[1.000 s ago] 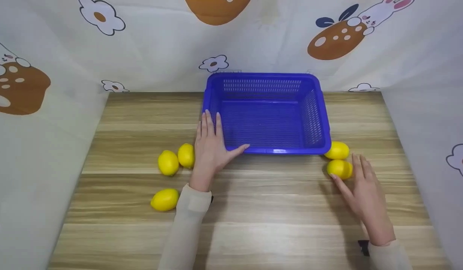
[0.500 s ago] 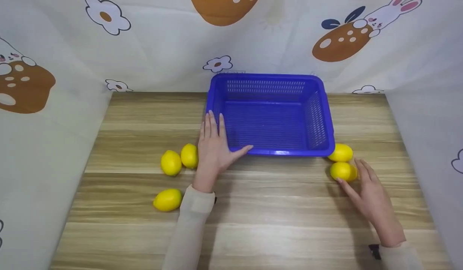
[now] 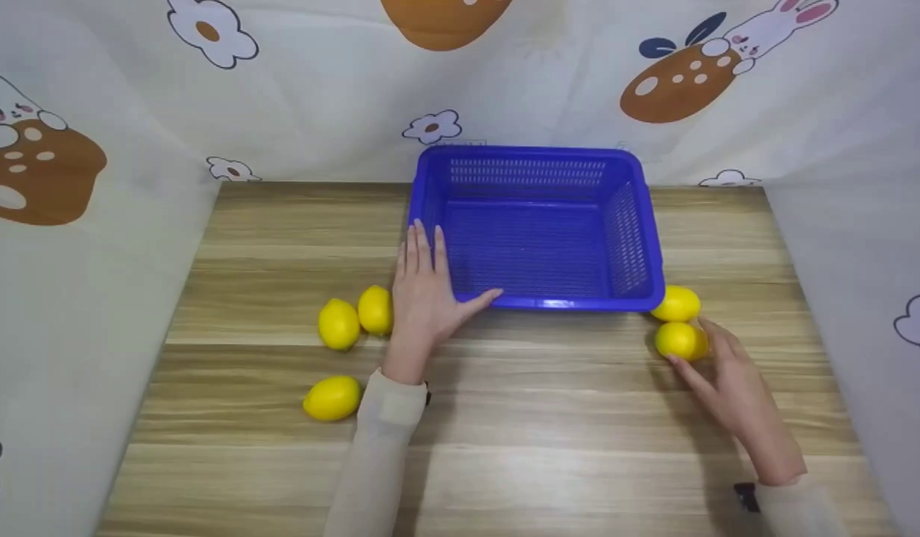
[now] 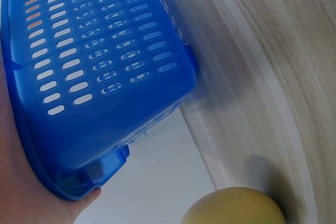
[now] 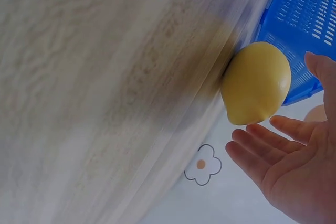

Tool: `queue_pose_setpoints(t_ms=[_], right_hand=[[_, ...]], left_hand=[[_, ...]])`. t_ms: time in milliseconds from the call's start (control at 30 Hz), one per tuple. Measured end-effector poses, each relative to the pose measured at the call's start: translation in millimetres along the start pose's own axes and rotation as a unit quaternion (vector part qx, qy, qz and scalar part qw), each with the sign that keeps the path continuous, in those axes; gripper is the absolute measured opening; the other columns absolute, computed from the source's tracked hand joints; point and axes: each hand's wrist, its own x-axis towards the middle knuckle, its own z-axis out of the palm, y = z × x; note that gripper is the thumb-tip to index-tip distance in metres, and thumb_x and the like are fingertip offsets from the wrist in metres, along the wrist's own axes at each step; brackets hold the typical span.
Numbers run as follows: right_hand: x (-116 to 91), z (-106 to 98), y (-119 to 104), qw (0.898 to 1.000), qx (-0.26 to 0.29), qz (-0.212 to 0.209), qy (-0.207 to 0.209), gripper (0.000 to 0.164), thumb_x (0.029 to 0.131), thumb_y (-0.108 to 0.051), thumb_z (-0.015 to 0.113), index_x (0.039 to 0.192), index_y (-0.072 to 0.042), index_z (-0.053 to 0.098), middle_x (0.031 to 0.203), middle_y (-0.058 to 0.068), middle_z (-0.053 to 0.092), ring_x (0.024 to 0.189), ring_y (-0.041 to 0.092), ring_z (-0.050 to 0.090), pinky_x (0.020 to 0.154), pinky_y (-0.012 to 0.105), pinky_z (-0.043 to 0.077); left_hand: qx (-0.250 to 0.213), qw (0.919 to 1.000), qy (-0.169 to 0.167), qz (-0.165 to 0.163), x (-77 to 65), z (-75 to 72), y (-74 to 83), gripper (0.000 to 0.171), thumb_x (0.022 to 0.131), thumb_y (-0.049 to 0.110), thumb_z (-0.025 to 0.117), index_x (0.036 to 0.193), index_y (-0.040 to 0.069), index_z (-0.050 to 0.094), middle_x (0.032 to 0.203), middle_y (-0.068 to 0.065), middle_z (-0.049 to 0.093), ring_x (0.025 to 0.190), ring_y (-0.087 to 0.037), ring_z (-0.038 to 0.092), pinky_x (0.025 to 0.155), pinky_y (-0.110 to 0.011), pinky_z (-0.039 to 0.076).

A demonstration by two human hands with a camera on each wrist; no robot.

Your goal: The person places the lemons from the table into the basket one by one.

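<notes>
Lemon (image 3: 675, 341) lies between thumb (image 3: 691, 377) and fingers (image 3: 720, 342) of right hand (image 3: 739, 391) — left hand (image 3: 424, 302) apart.

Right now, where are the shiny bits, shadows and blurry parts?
Head view: pale glare on the table, a bright glint on the basket rim, a shadow beside the left sleeve; left wrist view: a dark shadow by a cut-off lemon; right wrist view: blurry wood grain, and a sharper lemon.

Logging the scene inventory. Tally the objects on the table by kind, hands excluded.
Yellow lemons: 5
Blue basket: 1
Total: 6
</notes>
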Motion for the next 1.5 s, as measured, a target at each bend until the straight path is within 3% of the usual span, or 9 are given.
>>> queue_pose_setpoints(t_ms=[667, 1067, 1300, 1500], right_hand=[[6.8, 3.2, 6.8, 0.999, 0.029, 0.004, -0.019, 0.075, 0.099, -0.025, 0.077, 0.148, 0.019, 0.041, 0.144, 0.046, 0.045, 0.131, 0.062, 0.048, 0.108, 0.076, 0.039], [14.1, 6.3, 9.4, 0.999, 0.037, 0.003, -0.031, 0.08, 0.095, -0.021, 0.081, 0.148, 0.021, 0.038, 0.142, 0.046, 0.047, 0.13, 0.061, 0.048, 0.109, 0.075, 0.039], [20.8, 6.2, 7.2, 0.998, 0.033, 0.017, -0.048, 0.079, 0.097, -0.022, 0.079, 0.149, 0.02, 0.037, 0.14, 0.045, 0.049, 0.127, 0.059, 0.051, 0.109, 0.073, 0.039], [21.1, 6.6, 7.2, 0.998, 0.033, 0.014, -0.047, 0.077, 0.098, -0.022, 0.078, 0.148, 0.019, 0.038, 0.139, 0.045, 0.05, 0.126, 0.058, 0.052, 0.109, 0.073, 0.04]], left_hand=[[-0.005, 0.9999, -0.013, -0.003, -0.5, -1.2, 1.5, 0.131, 0.084, 0.091, 0.051, 0.168, 0.0, 0.009, 0.174, -0.028, -0.003, 0.164, -0.038, 0.002, 0.134, -0.047, 0.004], [-0.011, 0.9999, 0.006, 0.004, 0.1, -0.3, 1.2, 0.133, 0.083, 0.091, 0.053, 0.167, -0.002, 0.012, 0.174, -0.029, 0.002, 0.164, -0.038, 0.005, 0.134, -0.048, 0.008], [-0.035, 0.9993, -0.013, -0.009, 1.2, -5.4, 0.6, 0.136, 0.083, 0.09, 0.054, 0.166, -0.005, 0.004, 0.174, -0.027, -0.002, 0.164, -0.037, 0.002, 0.134, -0.047, 0.006], [-0.063, 0.9974, -0.009, -0.033, 3.2, -9.2, 0.1, 0.129, 0.089, 0.086, 0.051, 0.165, -0.007, 0.005, 0.174, -0.028, -0.001, 0.164, -0.038, 0.001, 0.133, -0.046, 0.008]])
